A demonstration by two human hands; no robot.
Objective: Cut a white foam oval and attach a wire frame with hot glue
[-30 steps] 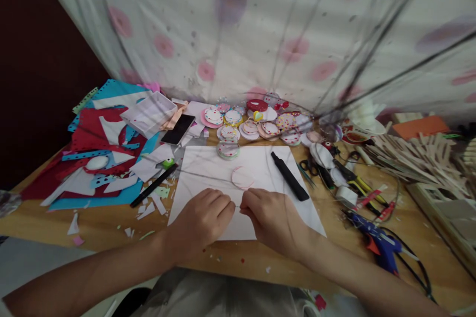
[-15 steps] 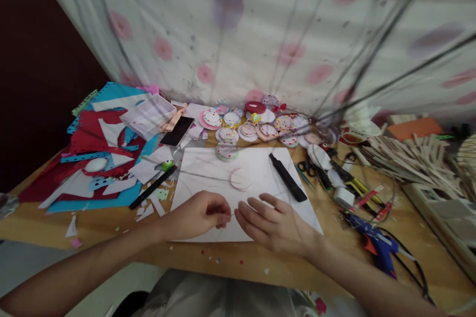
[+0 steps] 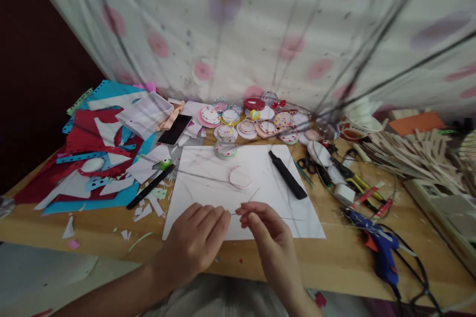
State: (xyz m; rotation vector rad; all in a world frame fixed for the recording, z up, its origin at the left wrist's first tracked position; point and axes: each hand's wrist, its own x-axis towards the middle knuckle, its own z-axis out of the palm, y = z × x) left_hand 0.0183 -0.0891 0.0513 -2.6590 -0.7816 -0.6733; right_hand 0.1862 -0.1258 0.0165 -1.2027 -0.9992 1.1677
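Observation:
My left hand (image 3: 201, 233) is closed, knuckles up, over the lower left of a white paper sheet (image 3: 201, 188). My right hand (image 3: 266, 228) faces it with thumb and fingers pinched together. A thin wire (image 3: 290, 219) runs between the two hands and sticks out past the right one. A thin pink ring (image 3: 240, 177) lies on the sheet above my hands. On the sheet's right part rests a black tool (image 3: 287, 174). At its top edge is a round decorated disc (image 3: 226, 149).
Coloured paper scraps (image 3: 89, 158), a phone (image 3: 175, 129) and a black pen (image 3: 150, 186) lie left. Decorated discs (image 3: 267, 128) stand behind. Pliers (image 3: 357, 181), a blue glue gun (image 3: 383, 247) and wooden strips (image 3: 412, 153) are right.
My left hand has turned knuckles up and moved down. My right hand has turned and its spread fingers have closed into a pinch. More thin wire now shows by the right hand.

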